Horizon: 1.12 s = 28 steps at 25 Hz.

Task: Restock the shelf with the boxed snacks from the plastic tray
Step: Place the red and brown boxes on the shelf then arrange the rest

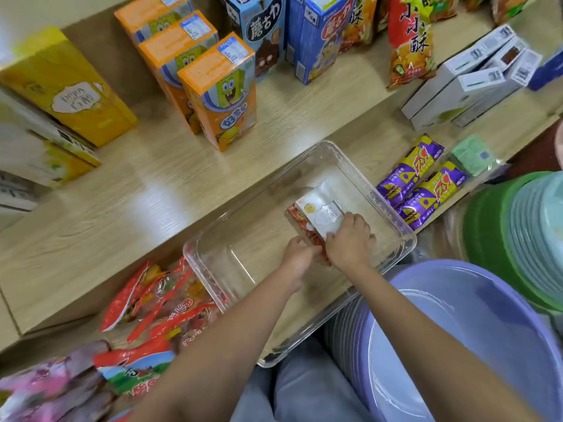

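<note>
Clear glossy plastic tray (341, 156); matt woodgrain shelf (146, 208).

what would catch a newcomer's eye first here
The left hand and right hand hold a white and red snack box inside the clear plastic tray at the front edge of the wooden shelf. Behind it, three orange SpongeBob boxes stand upright in a row, and two purple snack packs lie just right of the tray.

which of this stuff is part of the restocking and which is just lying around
Job: clear tray, boxed snacks in it, left hand and right hand gripping them, wooden shelf.
Lying about: purple basin, red bags, purple packets.
</note>
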Each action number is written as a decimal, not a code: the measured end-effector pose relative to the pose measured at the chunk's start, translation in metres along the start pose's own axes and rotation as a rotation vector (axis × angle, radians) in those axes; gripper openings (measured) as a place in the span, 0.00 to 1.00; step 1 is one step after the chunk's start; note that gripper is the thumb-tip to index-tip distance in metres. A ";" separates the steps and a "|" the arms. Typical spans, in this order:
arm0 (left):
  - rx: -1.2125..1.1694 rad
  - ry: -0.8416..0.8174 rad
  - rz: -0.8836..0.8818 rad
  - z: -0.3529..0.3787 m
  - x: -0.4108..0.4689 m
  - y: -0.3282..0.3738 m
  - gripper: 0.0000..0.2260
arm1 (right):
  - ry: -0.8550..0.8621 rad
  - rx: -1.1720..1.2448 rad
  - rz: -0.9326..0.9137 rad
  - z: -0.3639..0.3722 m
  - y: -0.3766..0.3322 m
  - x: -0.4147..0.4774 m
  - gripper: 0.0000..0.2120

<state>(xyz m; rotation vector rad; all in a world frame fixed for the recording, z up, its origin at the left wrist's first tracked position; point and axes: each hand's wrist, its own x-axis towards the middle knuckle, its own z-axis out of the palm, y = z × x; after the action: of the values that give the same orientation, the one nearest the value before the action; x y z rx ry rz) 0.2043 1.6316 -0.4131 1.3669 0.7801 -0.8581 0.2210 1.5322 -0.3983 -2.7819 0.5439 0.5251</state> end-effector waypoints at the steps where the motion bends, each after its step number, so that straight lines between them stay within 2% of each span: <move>1: -0.120 0.000 -0.002 0.004 0.002 0.002 0.23 | 0.012 0.005 0.022 0.002 -0.002 0.001 0.25; 3: -0.212 0.003 0.018 0.008 0.009 0.004 0.17 | -0.038 0.033 0.063 0.006 0.000 0.005 0.28; 6: -0.222 -0.019 0.023 0.010 0.010 0.008 0.16 | -0.173 0.127 0.144 0.007 0.007 0.011 0.29; 11: -0.257 -0.037 -0.037 0.005 0.003 0.012 0.13 | -0.285 0.220 0.159 0.006 0.010 0.018 0.32; 13: -0.230 -0.023 -0.050 -0.002 0.001 0.013 0.13 | -0.389 0.358 0.197 0.002 0.013 0.020 0.26; 15: -0.177 -0.007 -0.050 -0.010 0.001 0.012 0.14 | -0.480 0.554 0.244 -0.003 0.013 0.018 0.12; 16: -0.163 0.002 -0.052 -0.013 0.000 0.011 0.13 | -0.517 0.606 0.249 -0.004 0.011 0.015 0.09; 20: -0.084 0.081 -0.003 -0.023 -0.009 0.006 0.13 | -0.648 0.809 0.260 -0.012 0.000 0.008 0.07; 25: -0.173 0.089 0.037 -0.037 -0.031 0.005 0.14 | -0.633 0.808 0.196 -0.014 0.000 0.002 0.16; 28: -0.207 0.079 0.119 -0.045 -0.047 0.002 0.21 | -0.648 0.892 0.175 -0.020 0.001 -0.011 0.30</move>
<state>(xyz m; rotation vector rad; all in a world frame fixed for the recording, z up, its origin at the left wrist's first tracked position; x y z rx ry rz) 0.1837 1.6792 -0.3744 1.2556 0.8161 -0.6154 0.2172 1.5281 -0.3763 -1.6188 0.6486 0.8941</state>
